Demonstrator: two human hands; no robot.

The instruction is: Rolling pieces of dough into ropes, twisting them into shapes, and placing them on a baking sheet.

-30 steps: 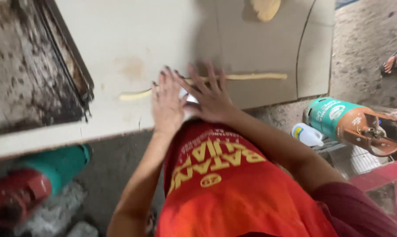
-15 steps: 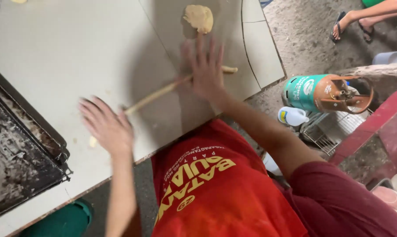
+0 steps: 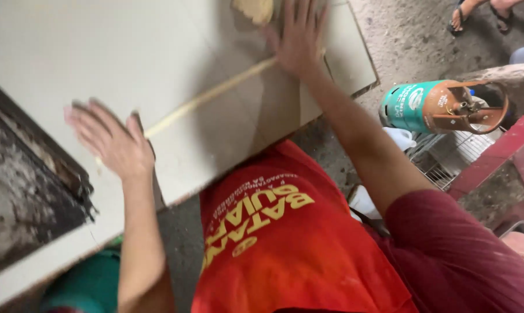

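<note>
Dough rope [image 3: 210, 95] runs diagonally across tiled table [image 3: 99, 52], centre frame, already long and thin. 2 hands flat, fingers spread, gripping nothing: left hand [image 3: 108, 142] on lower end, right hand [image 3: 296, 37] on upper end. Dough lump [image 3: 255, 8] top centre, unrolled.

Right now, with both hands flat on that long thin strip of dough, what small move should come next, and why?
Probably roll both palms back toward the body. The dough rope lies stretched across the white table, with the left hand on one end and the right hand on the other, so an even stroke should keep it uniform.
</note>
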